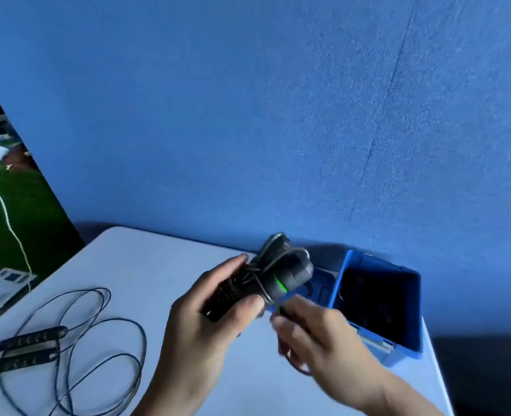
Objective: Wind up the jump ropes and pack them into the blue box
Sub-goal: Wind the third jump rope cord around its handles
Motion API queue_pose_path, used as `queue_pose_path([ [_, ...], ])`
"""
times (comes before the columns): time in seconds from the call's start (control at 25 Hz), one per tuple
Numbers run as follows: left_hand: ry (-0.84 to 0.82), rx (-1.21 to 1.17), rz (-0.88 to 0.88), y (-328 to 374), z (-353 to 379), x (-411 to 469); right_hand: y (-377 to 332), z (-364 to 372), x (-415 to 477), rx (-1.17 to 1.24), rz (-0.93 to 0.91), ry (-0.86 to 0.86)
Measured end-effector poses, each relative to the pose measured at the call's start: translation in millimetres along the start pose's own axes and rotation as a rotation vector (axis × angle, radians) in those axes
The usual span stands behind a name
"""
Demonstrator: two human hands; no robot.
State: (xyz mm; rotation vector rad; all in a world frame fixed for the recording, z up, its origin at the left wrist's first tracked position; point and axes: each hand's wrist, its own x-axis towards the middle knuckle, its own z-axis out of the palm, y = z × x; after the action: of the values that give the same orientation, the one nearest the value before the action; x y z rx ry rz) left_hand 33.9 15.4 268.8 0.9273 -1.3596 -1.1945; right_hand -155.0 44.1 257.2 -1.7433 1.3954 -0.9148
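My left hand point(215, 310) is wrapped around the wound jump rope point(278, 274), thumb on the near side and fingers over the far side. It grips the 2 black handles together just below the centre of the frame. My right hand point(317, 337) is blurred, but it pinches the cord tail point(275, 307) that hangs from the bundle, and its fingers look curled around that tail.

I judge the step in hand to be finishing the wrap. To do it well, I should hold tension on the tail and lay the last turns tight against those already on the handles. Then I should tuck the end under a turn so nothing springs loose in the blue box point(338, 283). My left grip needs to be firm so the 2 handles don't slide apart.

The bundle's long axis runs from lower left, inside my left palm, to upper right. The handle ends with the green mark point up and right, toward the box, which sits open at the right centre of the frame on the table point(146, 259). A 2nd jump rope point(68, 340) lies unwound at the lower left, its handles side by side.
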Motion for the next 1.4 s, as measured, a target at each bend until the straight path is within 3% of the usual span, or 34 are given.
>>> queue_pose_path([
  [0.08, -0.060, 0.178, 0.097, -2, -9, -1, 1, -11, 5, 0.157, 0.055, 0.061],
  [0.16, -0.068, 0.286, 0.172, -9, -16, 1, 3, -22, 7, 0.120, 0.071, 0.024],
  [0.28, -0.075, 0.311, 0.187, -18, -21, 5, 3, -37, 6, 0.034, 0.079, -0.028],
  [0.4, -0.104, 0.359, 0.226, -27, -30, 12, -2, -44, 5, 0.234, 0.090, 0.090],
  [0.56, -0.296, 0.569, 0.346, -30, -25, 30, -2, -24, 11, 0.312, 0.153, 0.043],
  [0.64, -0.322, 0.702, 0.541, -33, -24, 43, 3, -14, 11, 0.346, 0.177, 0.164],
  [0.72, -0.236, 0.708, 0.602, -46, -27, 57, 8, -6, 5, 0.435, 0.209, 0.342],
  [0.76, -0.166, 0.615, 0.511, -58, -28, 63, 14, 0, 2, 0.491, 0.219, 0.435],
  [0.84, -0.044, 0.222, 0.078, -81, -15, 62, 28, 11, -5, 0.602, 0.226, 0.619],
  [0.92, -0.132, -0.168, -0.365, -99, 16, 48, 47, 20, -9, 0.715, 0.233, 0.775],
  [0.96, -0.218, -0.295, -0.450, -112, 33, 39, 56, 22, -11, 0.758, 0.226, 0.832],
  [1.04, -0.354, -0.392, -0.509, -124, 75, 29, 76, 22, -14, 0.795, 0.214, 0.912],
  [1.16, -0.501, -0.294, -0.363, -125, 128, 34, 107, 18, -17, 0.873, 0.237, 1.006],
  [1.28, -0.494, -0.137, -0.316, -132, 170, 51, 140, -4, -25, 0.892, 0.318, 1.034],
  [1.4, -0.492, -0.056, -0.301, -143, 200, 65, 166, -45, -30, 0.789, 0.373, 0.934],
])
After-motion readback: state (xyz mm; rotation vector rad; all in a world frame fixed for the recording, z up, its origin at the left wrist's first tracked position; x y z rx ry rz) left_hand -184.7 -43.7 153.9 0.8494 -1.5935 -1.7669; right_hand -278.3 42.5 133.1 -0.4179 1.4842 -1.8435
